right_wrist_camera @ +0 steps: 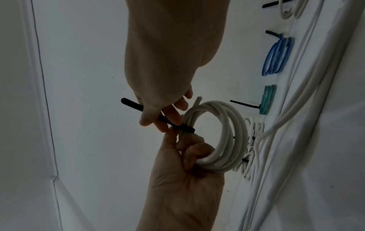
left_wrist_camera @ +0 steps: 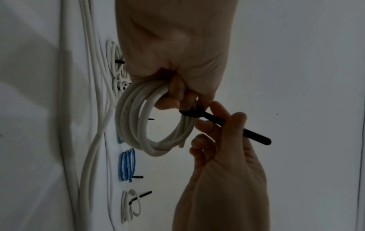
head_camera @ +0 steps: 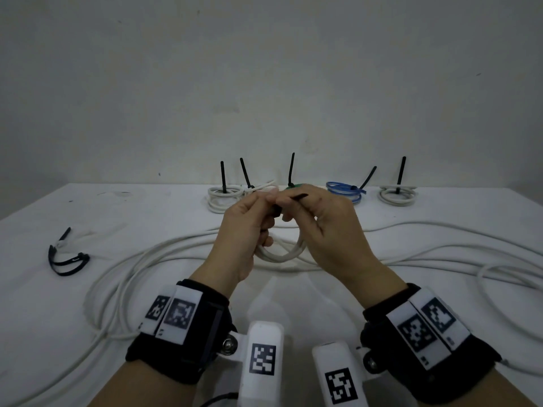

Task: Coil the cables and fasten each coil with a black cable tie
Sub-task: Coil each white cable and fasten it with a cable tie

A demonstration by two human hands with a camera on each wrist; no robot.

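A small white cable coil [head_camera: 282,254] hangs above the table between my two hands. My left hand [head_camera: 249,221] grips its upper side, with fingers curled through the ring of the coil [left_wrist_camera: 138,121]. A black cable tie [left_wrist_camera: 256,136] is wrapped round the coil's strands beside those fingers. My right hand [head_camera: 335,227] pinches the tie's tail [right_wrist_camera: 132,104] between thumb and fingers, close to the tie's head. The tail's free end [head_camera: 299,196] sticks out past the right hand. One cut cable end pokes up from the coil [right_wrist_camera: 227,132].
Several tied coils line the table's back edge: white [head_camera: 223,195], green [head_camera: 295,186], blue [head_camera: 345,190], white [head_camera: 396,193], each with a black tail standing up. Spare black ties [head_camera: 66,257] lie at left. Long loose white cables [head_camera: 147,259] run across the table [head_camera: 44,318].
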